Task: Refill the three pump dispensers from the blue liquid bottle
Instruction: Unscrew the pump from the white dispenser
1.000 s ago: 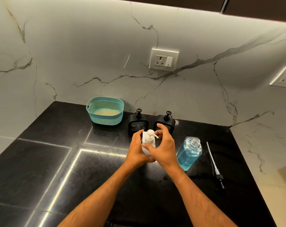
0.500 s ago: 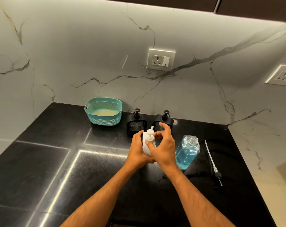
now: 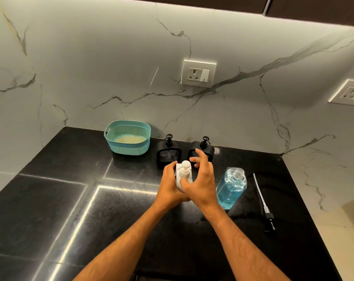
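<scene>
- The white pump dispenser [image 3: 183, 175] stands upright near the middle of the black countertop [image 3: 50, 199], its round pump head pointing up between the person's two hands.
- The left hand [image 3: 170, 184] grips the dispenser's body from the 9 o'clock side, fingers curled around its far face and thumb along the near edge.
- The right hand [image 3: 200, 182] sits at the dispenser's 3 o'clock side; its thumb presses at the collar below the pump head, while the other fingers arch over and are spread apart, their tips lifted beyond the pump. Whether those fingertips touch the pump cannot be told.
- Two black pump dispensers stand at 12 o'clock from the hands, close to the marble wall: the left black dispenser [image 3: 168, 152] and the right black dispenser [image 3: 202, 149], the latter partly hidden by the right hand's fingers.
- The blue liquid bottle [image 3: 231, 187] stands at 3 o'clock, just beside the right wrist, its mouth uncapped and its blue liquid reaching about to the shoulder.
- A loose pump with a long tube [image 3: 263, 201] lies flat on the countertop at 3 o'clock of the bottle, apart from it.
- A teal basket [image 3: 128, 148] sits at 10 o'clock, against the wall.
</scene>
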Motion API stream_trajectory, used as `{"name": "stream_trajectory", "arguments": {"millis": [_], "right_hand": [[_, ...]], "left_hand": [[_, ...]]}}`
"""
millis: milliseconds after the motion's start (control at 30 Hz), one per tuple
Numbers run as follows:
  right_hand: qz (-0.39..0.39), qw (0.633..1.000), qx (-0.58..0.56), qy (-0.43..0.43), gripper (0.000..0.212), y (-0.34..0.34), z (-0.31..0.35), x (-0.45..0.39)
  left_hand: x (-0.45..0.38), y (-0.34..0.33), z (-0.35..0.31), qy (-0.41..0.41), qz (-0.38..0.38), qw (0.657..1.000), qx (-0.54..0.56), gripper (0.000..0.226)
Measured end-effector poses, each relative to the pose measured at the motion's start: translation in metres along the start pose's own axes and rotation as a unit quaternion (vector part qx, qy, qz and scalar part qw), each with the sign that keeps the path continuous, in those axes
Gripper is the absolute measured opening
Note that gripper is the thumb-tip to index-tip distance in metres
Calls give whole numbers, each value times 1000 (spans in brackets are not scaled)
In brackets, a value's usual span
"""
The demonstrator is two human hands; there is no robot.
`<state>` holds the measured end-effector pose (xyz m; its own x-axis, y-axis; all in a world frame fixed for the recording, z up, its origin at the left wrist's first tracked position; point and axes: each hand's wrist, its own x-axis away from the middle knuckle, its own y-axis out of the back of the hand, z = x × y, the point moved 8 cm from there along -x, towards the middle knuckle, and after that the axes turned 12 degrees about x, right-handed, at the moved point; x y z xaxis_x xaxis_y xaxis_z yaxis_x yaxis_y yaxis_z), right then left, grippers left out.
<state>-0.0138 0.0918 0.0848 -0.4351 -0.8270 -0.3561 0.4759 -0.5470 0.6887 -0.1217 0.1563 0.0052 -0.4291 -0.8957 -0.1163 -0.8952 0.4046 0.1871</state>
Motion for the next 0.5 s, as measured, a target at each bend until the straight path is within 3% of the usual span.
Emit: {"name": "stream_trajectory", "arguments": {"millis": [500], "right_hand": [[-18, 1000, 5, -21, 93, 5, 0, -5]], "left_hand": [[-4, -5, 1, 9, 8, 1000, -13, 122]]}}
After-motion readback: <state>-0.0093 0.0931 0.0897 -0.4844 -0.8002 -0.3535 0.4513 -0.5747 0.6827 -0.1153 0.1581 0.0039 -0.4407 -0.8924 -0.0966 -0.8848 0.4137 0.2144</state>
